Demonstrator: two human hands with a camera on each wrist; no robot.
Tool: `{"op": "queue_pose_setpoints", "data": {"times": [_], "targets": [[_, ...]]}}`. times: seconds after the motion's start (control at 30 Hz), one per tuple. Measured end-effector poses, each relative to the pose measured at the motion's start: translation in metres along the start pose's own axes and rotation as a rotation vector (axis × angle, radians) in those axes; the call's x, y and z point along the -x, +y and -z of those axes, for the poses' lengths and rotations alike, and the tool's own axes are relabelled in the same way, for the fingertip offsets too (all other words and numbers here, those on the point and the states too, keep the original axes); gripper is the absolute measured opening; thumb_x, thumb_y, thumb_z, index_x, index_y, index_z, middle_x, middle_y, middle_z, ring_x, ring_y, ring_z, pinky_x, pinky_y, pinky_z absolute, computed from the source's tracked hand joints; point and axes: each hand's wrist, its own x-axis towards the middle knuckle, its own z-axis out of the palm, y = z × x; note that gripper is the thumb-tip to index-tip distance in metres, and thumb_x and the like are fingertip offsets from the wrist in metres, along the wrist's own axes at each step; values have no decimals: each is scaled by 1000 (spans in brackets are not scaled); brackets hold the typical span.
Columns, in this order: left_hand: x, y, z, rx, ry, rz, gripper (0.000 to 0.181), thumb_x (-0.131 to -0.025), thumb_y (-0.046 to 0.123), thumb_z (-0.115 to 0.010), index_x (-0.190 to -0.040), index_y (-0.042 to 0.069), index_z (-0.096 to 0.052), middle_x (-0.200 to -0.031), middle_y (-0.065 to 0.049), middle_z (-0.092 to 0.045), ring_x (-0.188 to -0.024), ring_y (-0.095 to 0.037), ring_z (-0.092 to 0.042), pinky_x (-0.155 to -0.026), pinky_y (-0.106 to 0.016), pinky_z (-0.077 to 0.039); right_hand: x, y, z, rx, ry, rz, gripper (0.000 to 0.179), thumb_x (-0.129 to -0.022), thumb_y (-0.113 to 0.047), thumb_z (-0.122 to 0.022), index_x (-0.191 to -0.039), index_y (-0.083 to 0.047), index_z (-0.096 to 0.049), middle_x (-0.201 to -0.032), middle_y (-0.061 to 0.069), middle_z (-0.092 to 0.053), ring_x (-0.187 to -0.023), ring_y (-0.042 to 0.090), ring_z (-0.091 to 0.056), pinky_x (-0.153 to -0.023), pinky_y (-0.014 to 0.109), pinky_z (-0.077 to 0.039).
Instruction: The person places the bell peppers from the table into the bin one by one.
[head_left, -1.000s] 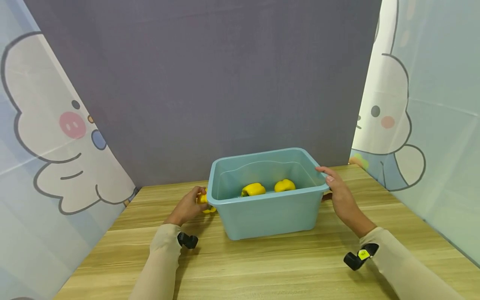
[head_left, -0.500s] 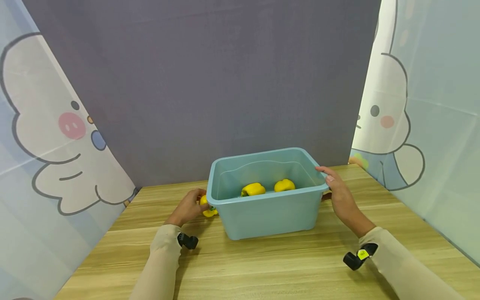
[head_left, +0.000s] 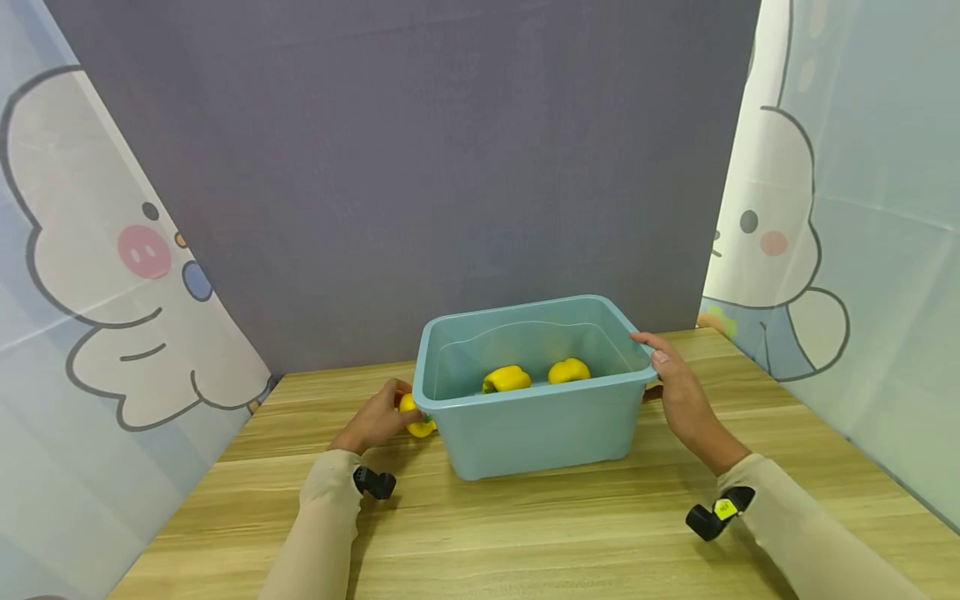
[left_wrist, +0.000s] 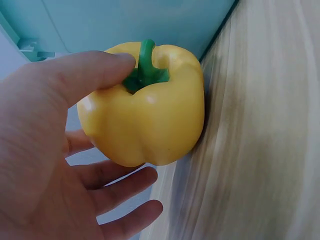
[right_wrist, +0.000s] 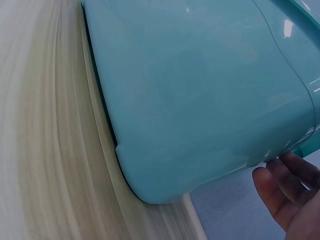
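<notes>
A blue-green plastic bin [head_left: 536, 429] stands on the table, holding a yellow bell pepper [head_left: 507, 379] and a second yellow pepper [head_left: 569, 371]. Outside its left end, another yellow bell pepper [left_wrist: 145, 115] with a green stem sits low against the table, close to the bin wall. My left hand [head_left: 377, 417] holds that pepper, thumb beside the stem and fingers behind it; the lower fingers are spread apart in the left wrist view. At the bin's right end, my right hand [head_left: 686, 400] grips the rim, with fingertips under it in the right wrist view.
The wooden table [head_left: 487, 533] runs up to a grey backdrop [head_left: 420, 183] close behind the bin. Cartoon-printed curtains [head_left: 862, 250] flank both sides. A small black camera is strapped to each wrist.
The pepper in my left hand has turned and come slightly lower and nearer, and its green stem now shows. My right hand and the bin have stayed in place.
</notes>
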Motion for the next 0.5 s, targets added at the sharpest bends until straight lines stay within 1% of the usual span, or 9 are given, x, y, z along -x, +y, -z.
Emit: {"op": "queue_pose_setpoints", "data": {"times": [0.13,0.23,0.37,0.43,0.5], "targets": [[-2,-1,-1,32,-18,-5,60,-87,30,-77,-137,9,-50,-120,-10,-62,-101,-22,-60,-93,-43,-49,0,0,0,4,0,-1,49,-111,-30,-21,-146,-2,-41,-140,18,-42,-95,11,-54,-62,34,-53],[-3,-1,-1,47,-28,-19,66,-87,29,-78,-142,8,-49,-119,-9,-64,-99,-21,-61,-90,-41,-50,1,1,1,8,-1,0,49,-111,-30,-21,-147,-3,-41,-140,18,-43,-95,11,-54,-63,34,-53],[-3,-2,-1,61,-30,-34,68,-86,29,-78,-143,6,-50,-116,-9,-65,-93,-20,-62,-83,-37,-52,0,1,1,6,0,3,49,-111,-31,-22,-147,-3,-41,-139,18,-43,-95,11,-54,-63,36,-53],[-2,-3,0,62,-29,-39,68,-87,31,-78,-143,4,-50,-117,-10,-64,-93,-20,-62,-81,-36,-53,0,1,1,3,0,4,49,-111,-30,-22,-147,-3,-41,-140,18,-43,-95,11,-54,-63,37,-54],[-2,-3,2,77,-21,-38,69,-87,34,-78,-143,5,-49,-120,-11,-63,-95,-21,-62,-82,-36,-53,0,1,1,4,3,4,49,-111,-30,-22,-147,-3,-42,-140,17,-44,-95,10,-54,-62,37,-54]]}}
